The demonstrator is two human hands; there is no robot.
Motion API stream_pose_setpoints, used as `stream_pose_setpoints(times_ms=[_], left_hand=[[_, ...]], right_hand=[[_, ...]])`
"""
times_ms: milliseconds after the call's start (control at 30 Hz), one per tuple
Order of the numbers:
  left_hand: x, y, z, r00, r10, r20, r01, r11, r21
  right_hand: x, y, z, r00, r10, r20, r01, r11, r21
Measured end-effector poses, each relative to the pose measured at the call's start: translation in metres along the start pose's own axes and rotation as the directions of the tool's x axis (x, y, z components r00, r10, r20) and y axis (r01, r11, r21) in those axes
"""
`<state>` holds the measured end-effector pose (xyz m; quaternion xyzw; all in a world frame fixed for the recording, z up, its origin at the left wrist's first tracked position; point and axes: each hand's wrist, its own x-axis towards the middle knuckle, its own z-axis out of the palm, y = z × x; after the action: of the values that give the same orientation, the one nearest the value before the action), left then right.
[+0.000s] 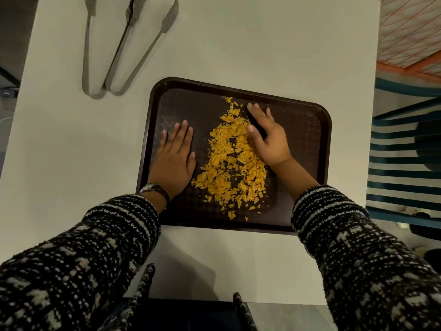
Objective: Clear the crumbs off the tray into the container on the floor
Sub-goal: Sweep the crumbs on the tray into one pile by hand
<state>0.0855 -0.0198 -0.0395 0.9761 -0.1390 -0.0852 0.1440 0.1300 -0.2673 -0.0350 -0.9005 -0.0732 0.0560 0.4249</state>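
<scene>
Crumbs, a heap of broken orange-yellow chip flakes, lie in the middle of the dark brown rectangular plastic tray on the pale surface. Left hand rests flat on the tray at 9 o'clock from the heap, its grip spread and holding nothing. Right hand lies at 2 o'clock, fingers apart, its thumb edge touching the flakes. Two metal tongs lie at 11 o'clock, well apart from the tray.
</scene>
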Motion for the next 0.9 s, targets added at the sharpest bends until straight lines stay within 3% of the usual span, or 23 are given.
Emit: stream_pose_setpoints(times_ms=[100,233,333,467,567,667,767,900], left_hand=[[0.0,0.0,0.0,1.0,-0.001,0.007,0.001,1.0,0.011],[0.0,0.0,0.0,1.0,-0.005,0.01,0.005,1.0,0.008],[0.0,0.0,0.0,1.0,-0.004,0.006,0.004,1.0,0.01],[0.001,0.0,0.001,1.0,-0.002,0.0,0.002,1.0,0.008],[0.001,0.0,0.001,1.0,0.0,0.006,0.0,1.0,0.016],[0.001,-0.001,0.002,1.0,-0.003,0.009,0.003,1.0,0.024],[0.001,-0.001,0.002,1.0,0.001,0.004,-0.001,1.0,0.018],[0.001,-0.002,0.002,1.0,-0.001,0.002,0.001,1.0,0.005]], right_hand=[[-0.005,-0.012,0.0,0.994,0.051,-0.092,-0.029,0.974,0.225],[-0.005,-0.008,-0.006,0.966,0.095,-0.239,-0.068,0.991,0.117],[-0.006,0.001,-0.004,0.961,0.163,-0.224,-0.168,0.986,-0.005],[-0.004,-0.006,0.007,0.994,0.08,-0.077,-0.083,0.996,-0.026],[0.0,-0.018,0.014,0.998,0.053,0.019,-0.054,0.992,0.118],[0.002,-0.024,0.01,0.987,0.12,-0.104,-0.078,0.935,0.346],[0.008,-0.015,0.0,0.982,0.089,-0.167,-0.044,0.966,0.255],[0.012,-0.003,0.001,1.0,0.0,0.001,0.0,0.999,0.037]])
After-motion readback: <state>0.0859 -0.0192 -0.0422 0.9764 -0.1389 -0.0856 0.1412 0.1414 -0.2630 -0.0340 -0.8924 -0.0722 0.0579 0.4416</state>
